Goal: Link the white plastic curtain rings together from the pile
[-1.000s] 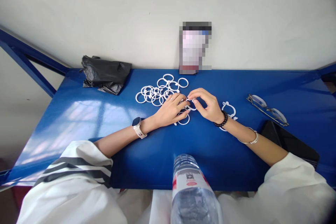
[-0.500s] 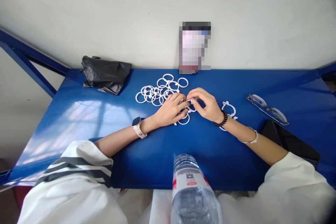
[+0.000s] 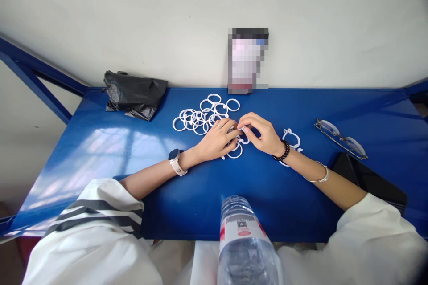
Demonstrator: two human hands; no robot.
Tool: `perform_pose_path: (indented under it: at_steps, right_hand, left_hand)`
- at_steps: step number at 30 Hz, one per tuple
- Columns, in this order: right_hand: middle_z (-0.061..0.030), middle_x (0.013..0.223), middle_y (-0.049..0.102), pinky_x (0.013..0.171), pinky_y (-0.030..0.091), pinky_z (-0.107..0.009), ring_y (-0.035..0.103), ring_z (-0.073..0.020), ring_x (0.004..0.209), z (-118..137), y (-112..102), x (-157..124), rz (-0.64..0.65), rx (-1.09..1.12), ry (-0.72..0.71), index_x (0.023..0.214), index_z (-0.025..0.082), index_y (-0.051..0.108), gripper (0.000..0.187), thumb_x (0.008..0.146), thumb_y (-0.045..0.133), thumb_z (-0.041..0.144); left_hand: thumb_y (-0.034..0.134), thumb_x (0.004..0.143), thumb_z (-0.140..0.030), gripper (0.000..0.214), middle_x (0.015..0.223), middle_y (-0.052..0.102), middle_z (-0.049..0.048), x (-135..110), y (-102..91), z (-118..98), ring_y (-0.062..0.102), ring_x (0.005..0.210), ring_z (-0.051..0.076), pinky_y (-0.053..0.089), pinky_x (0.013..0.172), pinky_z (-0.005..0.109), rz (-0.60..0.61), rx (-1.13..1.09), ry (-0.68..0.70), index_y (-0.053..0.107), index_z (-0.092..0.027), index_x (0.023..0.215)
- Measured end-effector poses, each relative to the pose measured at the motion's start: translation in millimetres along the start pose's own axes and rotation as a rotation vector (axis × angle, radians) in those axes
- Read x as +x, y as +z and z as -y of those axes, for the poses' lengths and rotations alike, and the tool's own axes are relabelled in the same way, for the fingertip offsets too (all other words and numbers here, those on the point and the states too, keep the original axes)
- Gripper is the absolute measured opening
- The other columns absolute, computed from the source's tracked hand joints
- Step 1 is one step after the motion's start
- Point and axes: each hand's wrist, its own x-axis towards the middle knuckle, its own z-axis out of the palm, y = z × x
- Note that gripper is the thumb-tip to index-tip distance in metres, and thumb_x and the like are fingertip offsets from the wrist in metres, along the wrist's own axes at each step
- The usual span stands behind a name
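Both hands are close together over the blue table [image 3: 187, 196]. My left hand [image 3: 219, 141] is bent at the fingers around a white plastic curtain ring [image 3: 246, 143], partly hidden behind them. My right hand [image 3: 262, 134] pinches the same ring's end between thumb and forefinger. Just under the left fingertips lies another white ring [image 3: 235, 156]. A loose heap of several white rings [image 3: 199, 124], with small knobs on them, spreads beyond the left hand. More white rings [image 3: 295, 136] lie beside my right wrist, partly covered by it.
A clear plastic bottle [image 3: 245, 254] stands close in front of me. Folded glasses [image 3: 341, 138] and a dark flat device [image 3: 374, 187] lie on the right. A crumpled black plastic bag [image 3: 135, 93] is at the back left. A pixelated phone-like object [image 3: 245, 60] leans against the wall.
My right fingertips have shifted slightly on the held ring, and the ring has turned a little. The ring below the left fingers has moved slightly right. Otherwise the scene is unchanged.
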Motion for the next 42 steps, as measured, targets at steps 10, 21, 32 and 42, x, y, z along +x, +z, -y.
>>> perform_pose_path:
  at_steps: [10, 21, 32, 42]
  right_hand:
    - [-0.0067, 0.09, 0.063, 0.075, 0.052, -0.033, 0.062, -0.0178, 0.085, -0.5, 0.3, -1.0, 0.03, 0.002, 0.008, 0.093, 0.02, 0.057, 0.015, 0.096, 0.043, 0.022]
    - [-0.0061, 0.09, 0.064, 0.075, 0.052, -0.032, 0.062, -0.0179, 0.083, -1.5, 0.5, -1.9, 0.051, 0.029, 0.03, 0.094, 0.02, 0.058, 0.016, 0.097, 0.043, 0.024]
    - [-0.0054, 0.09, 0.065, 0.076, 0.051, -0.031, 0.062, -0.0167, 0.084, -4.1, 0.7, -1.0, 0.116, 0.046, 0.071, 0.095, 0.02, 0.058, 0.018, 0.098, 0.04, 0.024]
    - [-0.0053, 0.09, 0.065, 0.074, 0.05, -0.031, 0.062, -0.0166, 0.082, -4.6, 0.4, -1.3, 0.15, 0.026, 0.092, 0.095, 0.02, 0.058, 0.022, 0.099, 0.038, 0.026]
  left_hand:
    - [0.041, 0.095, -0.022, 0.022, 0.108, 0.055, 0.0124, -0.5, 0.5, 0.1, 0.048, 0.101, 0.025, 0.045, 0.088, 0.04, -0.009, 0.017, 0.006, 0.059, -0.014, 0.106]
    - [0.04, 0.095, -0.023, 0.023, 0.109, 0.055, 0.0123, -0.6, 0.1, 0.2, 0.048, 0.102, 0.025, 0.044, 0.088, 0.04, 0.014, 0.006, -0.008, 0.058, -0.015, 0.106]
    - [0.04, 0.096, -0.023, 0.022, 0.108, 0.054, 0.0122, -0.2, -0.1, 0.0, 0.047, 0.102, 0.025, 0.043, 0.088, 0.04, 0.021, -0.001, -0.006, 0.058, -0.015, 0.105]
    - [0.04, 0.095, -0.022, 0.021, 0.108, 0.054, 0.0122, -0.1, -1.0, -0.5, 0.047, 0.101, 0.025, 0.044, 0.088, 0.04, 0.021, 0.0, -0.005, 0.059, -0.016, 0.102]
